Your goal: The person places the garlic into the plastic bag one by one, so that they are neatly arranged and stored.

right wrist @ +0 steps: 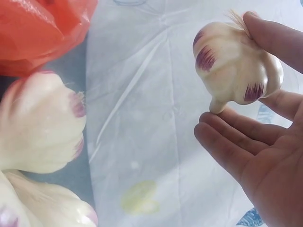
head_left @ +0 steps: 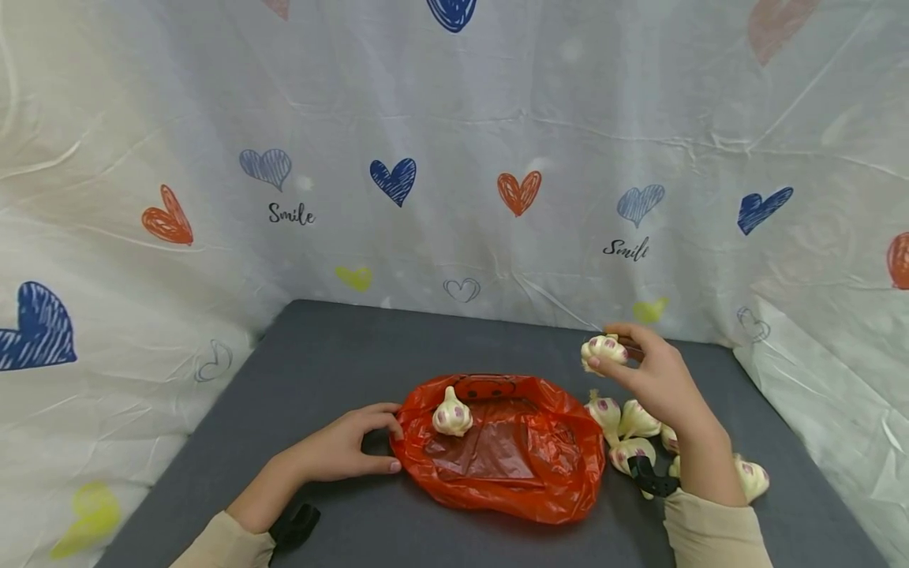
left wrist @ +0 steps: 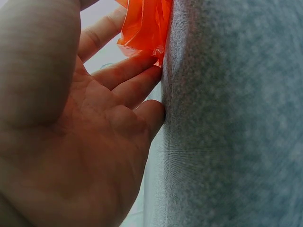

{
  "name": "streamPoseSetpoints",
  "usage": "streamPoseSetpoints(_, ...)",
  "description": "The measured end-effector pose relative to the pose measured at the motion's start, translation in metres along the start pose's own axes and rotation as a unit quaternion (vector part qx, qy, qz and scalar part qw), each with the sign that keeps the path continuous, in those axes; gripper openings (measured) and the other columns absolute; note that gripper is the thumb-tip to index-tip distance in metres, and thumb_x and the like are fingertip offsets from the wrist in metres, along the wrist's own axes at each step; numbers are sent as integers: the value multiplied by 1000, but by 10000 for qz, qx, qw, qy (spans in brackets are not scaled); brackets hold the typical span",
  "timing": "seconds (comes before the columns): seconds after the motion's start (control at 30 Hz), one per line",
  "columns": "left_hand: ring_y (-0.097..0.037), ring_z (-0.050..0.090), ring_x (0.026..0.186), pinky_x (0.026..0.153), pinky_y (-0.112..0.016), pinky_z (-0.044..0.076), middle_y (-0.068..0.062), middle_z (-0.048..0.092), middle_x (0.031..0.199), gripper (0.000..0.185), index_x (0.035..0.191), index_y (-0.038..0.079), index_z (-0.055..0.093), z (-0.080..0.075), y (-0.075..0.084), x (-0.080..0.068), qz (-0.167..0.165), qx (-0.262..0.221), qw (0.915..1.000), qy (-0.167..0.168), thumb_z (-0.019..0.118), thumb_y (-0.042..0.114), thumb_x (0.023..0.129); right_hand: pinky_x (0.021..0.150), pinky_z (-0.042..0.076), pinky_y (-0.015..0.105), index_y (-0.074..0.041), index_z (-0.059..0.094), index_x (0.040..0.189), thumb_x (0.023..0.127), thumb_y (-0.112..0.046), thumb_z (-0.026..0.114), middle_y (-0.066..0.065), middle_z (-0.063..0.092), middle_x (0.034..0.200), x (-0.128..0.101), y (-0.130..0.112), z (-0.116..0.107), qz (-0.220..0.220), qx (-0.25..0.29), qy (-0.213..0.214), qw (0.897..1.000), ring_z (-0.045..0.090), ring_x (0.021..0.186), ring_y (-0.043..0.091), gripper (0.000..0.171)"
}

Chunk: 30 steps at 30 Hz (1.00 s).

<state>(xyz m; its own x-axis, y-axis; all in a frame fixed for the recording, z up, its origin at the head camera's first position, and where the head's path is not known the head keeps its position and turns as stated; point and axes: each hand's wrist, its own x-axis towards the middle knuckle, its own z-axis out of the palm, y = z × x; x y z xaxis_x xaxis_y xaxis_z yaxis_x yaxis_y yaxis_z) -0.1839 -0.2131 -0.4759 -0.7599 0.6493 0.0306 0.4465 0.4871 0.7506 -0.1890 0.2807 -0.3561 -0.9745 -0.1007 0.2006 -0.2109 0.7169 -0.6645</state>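
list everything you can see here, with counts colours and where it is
bag: 1, orange plastic, mid table, mouth open
garlic in bag: 1, white with purple streaks, at the bag's left inside
held garlic: 1, white and purple, lifted above the table on the right
garlic pile: several, count unclear as the arm hides some, white and purple, on the table right of the bag
table: 1, dark grey
sheet: 1, white with coloured hearts, behind and beside the table
left hand: fingertips touch the bag's left edge
right hand: pinches the held garlic
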Motion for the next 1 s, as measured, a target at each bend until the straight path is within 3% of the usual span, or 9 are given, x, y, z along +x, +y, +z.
streamPoseSetpoints(1.0,-41,43,154,117,-70,40,-12,47,167,27,115,35,70,0,0,0,25,39,10000,20,82,51,98,103,54,66,-11,57,154,100,-48,82,19,58,152,4,-11,20,-475,72,-79,9988,60,136,48,70)
